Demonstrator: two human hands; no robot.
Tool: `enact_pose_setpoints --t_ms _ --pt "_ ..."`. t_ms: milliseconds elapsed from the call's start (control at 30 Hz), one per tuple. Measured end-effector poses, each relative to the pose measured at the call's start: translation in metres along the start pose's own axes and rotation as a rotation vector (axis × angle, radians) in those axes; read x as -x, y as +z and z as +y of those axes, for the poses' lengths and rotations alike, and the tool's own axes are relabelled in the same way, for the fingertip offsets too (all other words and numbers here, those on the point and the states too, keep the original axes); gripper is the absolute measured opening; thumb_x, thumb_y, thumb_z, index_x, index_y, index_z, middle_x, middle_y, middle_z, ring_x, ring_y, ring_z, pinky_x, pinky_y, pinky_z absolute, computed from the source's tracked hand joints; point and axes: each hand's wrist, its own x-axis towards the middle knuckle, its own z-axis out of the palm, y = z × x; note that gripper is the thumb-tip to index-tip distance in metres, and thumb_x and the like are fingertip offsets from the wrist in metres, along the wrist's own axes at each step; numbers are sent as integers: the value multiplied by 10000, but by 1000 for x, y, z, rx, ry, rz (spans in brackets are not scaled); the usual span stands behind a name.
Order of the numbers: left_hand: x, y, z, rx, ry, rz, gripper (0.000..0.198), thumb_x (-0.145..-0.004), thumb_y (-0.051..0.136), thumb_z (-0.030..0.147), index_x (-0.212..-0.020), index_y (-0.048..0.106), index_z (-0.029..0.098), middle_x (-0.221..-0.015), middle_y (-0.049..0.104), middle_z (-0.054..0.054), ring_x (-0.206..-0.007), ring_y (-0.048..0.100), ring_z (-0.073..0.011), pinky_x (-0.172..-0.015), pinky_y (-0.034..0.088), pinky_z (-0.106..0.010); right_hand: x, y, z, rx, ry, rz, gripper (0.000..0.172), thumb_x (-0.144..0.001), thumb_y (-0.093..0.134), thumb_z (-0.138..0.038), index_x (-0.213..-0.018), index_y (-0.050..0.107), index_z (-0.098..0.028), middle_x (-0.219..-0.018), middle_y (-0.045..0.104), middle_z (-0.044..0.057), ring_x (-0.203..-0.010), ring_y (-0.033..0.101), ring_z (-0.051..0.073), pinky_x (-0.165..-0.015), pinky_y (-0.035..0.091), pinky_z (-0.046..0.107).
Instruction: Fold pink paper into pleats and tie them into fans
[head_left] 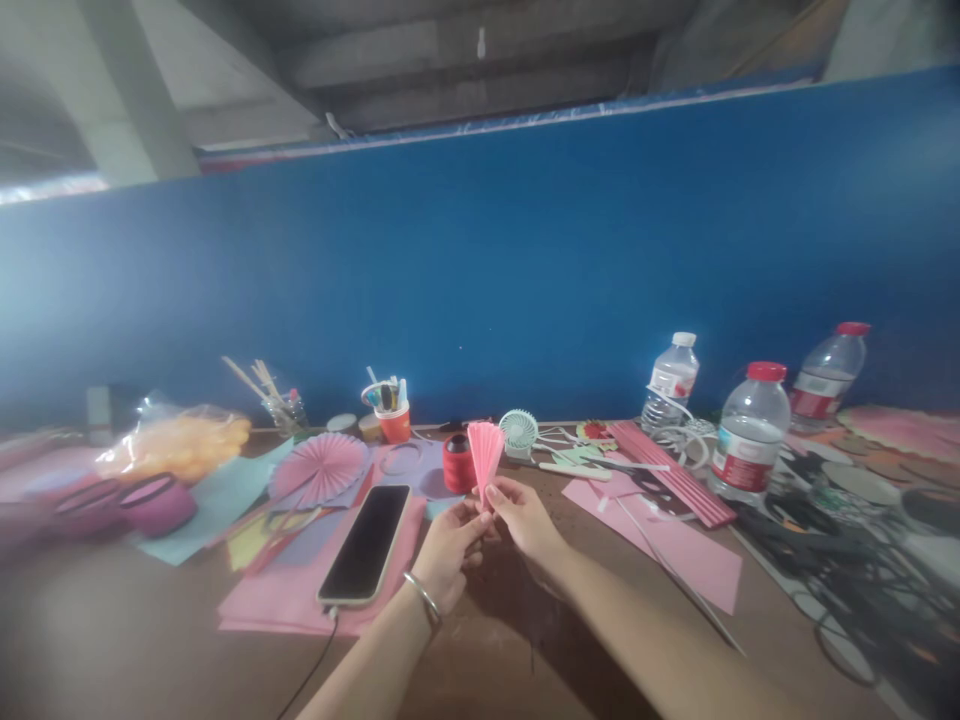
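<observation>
A pink pleated paper fan [487,447] stands upright between my two hands, spread at the top and pinched narrow at its base. My left hand [454,548], with a silver bangle at the wrist, closes its fingers on the lower end. My right hand [525,520] pinches the same paper from the other side, thumb toward the pleats. Just behind the fan, to the left, is a red spool of thread [456,463]. A small pale green fan [519,432] stands behind it to the right.
To the left, a phone [366,545] rests on pink paper [255,602], near a round pleated rosette [319,468]. Folded pink strips [671,470] and a pink sheet [694,560] lie right. Beyond stand several water bottles [752,430]. A cup of pens [393,422] is at the back.
</observation>
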Motion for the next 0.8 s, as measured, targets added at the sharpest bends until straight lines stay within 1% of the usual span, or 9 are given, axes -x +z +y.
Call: enact_pose_setpoints --t_ms 100,200,267,333,433,533,633,733,800 --pt "1 2 0 -23 20 24 272 -622 693 285 -760 515 133 -531 494 54 -352 230 24 -350 105 -128 1 1 4 -25 21 8 319 -702 578 -458 -669 583 -140 -618 528 -2 -546 442 96 -513 346 215" --pt "2 4 1 -40 37 40 322 -605 705 290 -823 518 145 -542 506 56 -352 264 18 -347 123 -126 1 2 8 -47 54 21 322 -695 584 -460 -703 591 -138 -619 524 -5 -527 434 88 -493 341 209" --pt "4 4 2 -52 46 38 360 -584 720 291 -846 518 150 -553 519 52 -352 289 12 -343 133 -129 2 3 8 -55 78 24 341 -694 577 -475 -735 593 -137 -595 509 -14 -475 402 73 -451 316 200" --pt "5 4 3 -62 48 29 367 -587 718 311 -855 524 151 -559 527 48 -344 288 9 -339 138 -136 3 3 8 -52 101 33 356 -699 569 -482 -766 594 -134 -537 468 -35 -416 338 54 -400 260 186" --pt "5 3 4 -76 37 15 317 -690 600 437 -767 547 134 -446 447 63 -317 254 -5 -334 151 -150 4 3 4 -33 127 49 355 -718 553 -477 -785 590 -131 -438 356 -76 -368 240 40 -358 169 175" --pt "6 2 4 -99 34 22 415 -756 468 518 -657 551 124 -365 356 70 -304 242 -22 -329 165 -160 7 4 1 -16 132 43 360 -732 538 -482 -796 585 -131 -409 315 -87 -362 220 40 -352 152 174" --pt "7 2 5 -135 36 37 438 -756 466 524 -610 551 120 -350 342 70 -293 211 -17 -318 153 -159 8 4 -1 -4 126 32 370 -732 533 -489 -793 584 -128 -418 336 -80 -370 237 41 -355 166 175" --pt "7 3 5 -168 36 47 464 -753 463 533 -560 540 118 -313 296 79 -275 196 -17 -305 144 -157 8 4 -1 14 117 28 371 -723 544 -486 -804 591 -128 -407 322 -86 -363 221 39 -353 159 179" --pt "7 3 6 -179 44 57 440 -738 500 513 -551 535 117 -301 313 74 -267 191 -12 -299 119 -153 7 4 0 26 111 28 371 -716 553 -483 -812 595 -128 -401 308 -90 -357 218 39 -352 157 182"
